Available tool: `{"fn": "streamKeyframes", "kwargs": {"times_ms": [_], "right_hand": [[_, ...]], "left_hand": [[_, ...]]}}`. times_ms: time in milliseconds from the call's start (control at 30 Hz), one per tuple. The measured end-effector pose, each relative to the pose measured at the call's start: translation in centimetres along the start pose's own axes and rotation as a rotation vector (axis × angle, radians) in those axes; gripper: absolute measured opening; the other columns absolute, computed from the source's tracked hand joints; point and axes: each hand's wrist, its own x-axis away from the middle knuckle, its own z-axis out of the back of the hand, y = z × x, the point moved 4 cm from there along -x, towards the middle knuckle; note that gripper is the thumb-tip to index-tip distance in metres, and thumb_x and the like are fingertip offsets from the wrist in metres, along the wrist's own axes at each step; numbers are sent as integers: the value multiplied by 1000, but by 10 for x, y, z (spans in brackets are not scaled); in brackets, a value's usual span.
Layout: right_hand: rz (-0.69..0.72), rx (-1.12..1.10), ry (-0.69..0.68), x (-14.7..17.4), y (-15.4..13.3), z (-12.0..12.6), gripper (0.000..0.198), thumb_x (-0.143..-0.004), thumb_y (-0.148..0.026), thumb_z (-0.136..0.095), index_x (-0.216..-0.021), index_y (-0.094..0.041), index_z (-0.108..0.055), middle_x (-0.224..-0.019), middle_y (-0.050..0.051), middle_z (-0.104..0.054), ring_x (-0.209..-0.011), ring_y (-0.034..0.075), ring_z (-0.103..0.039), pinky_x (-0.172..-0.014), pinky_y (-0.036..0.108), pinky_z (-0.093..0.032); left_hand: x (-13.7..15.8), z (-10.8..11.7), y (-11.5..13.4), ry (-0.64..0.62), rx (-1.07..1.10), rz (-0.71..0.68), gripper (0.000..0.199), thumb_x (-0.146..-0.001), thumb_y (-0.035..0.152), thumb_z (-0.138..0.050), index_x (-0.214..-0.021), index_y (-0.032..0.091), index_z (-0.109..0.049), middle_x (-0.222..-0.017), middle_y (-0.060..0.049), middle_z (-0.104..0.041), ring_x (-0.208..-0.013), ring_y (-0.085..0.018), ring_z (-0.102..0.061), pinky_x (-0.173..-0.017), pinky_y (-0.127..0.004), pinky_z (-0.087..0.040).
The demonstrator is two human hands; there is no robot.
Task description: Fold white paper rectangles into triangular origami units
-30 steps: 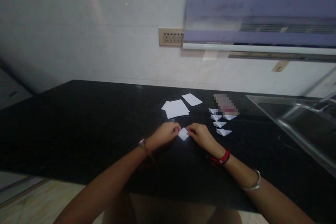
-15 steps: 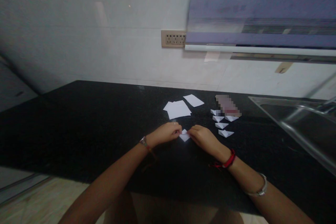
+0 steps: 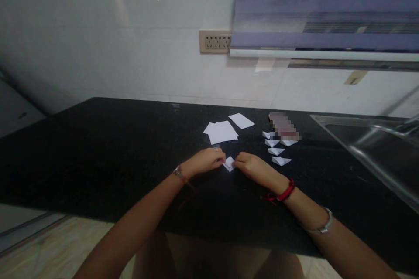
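Between my hands is a small folded white paper (image 3: 229, 164), roughly diamond-shaped, low over the black counter. My left hand (image 3: 209, 159) pinches its left corner, fingers curled. On the opposite corner my right hand (image 3: 249, 165) is closed in a pinch too. Just beyond them lies a loose stack of white paper sheets (image 3: 223, 132). To the right of my right hand sit several small folded paper pieces (image 3: 280, 161), pointed like little boats.
A separate white sheet (image 3: 241, 120) lies at the back of the black counter (image 3: 131, 148). Near the folded pieces is a flat pinkish, pixelated object (image 3: 283, 125). A metal sink (image 3: 356, 148) is set in at the right. Behind stands a tiled wall with a socket strip (image 3: 214, 42).
The paper between my hands now shows a flatter, plainer diamond outline; its upper part stood up more before. Both hands keep their pinch. The whole view has shifted slightly.
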Motion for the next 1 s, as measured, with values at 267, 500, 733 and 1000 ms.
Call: {"fn": "streamKeyframes", "kwargs": {"times_ms": [267,500,733,1000], "right_hand": [[-12,-26,25,-1,-4,2,17,-79,-8,-43,-83,-12,-59,-79,8,-56,-75,16,-50,-67,26,-40],[-217,-329,87,0,12,0,14,-78,-16,-50,-83,-13,-62,-78,6,-59,-73,15,-54,-67,24,-41],[-255,-278,48,0,10,0,16,-78,-10,-45,-75,-12,-61,-75,6,-59,-69,13,-53,-64,23,-40],[-111,74,-6,-2,-2,1,13,-78,-11,-47,-71,-13,-57,-73,6,-57,-67,15,-48,-58,25,-34]], "left_hand": [[2,1,-1,-3,17,46,16,-81,18,-40,-86,16,-56,-84,-3,-55,-78,-12,-50,-69,-20,-38],[1,4,2,-33,29,45,16,-80,18,-42,-82,16,-57,-81,-3,-55,-74,-11,-50,-65,-20,-38],[2,2,-1,-9,37,47,16,-79,17,-41,-82,16,-57,-80,-2,-54,-74,-11,-50,-66,-20,-37],[2,0,-1,-37,36,-14,17,-79,15,-43,-83,18,-59,-82,-2,-53,-76,-11,-50,-68,-20,-37]]}}
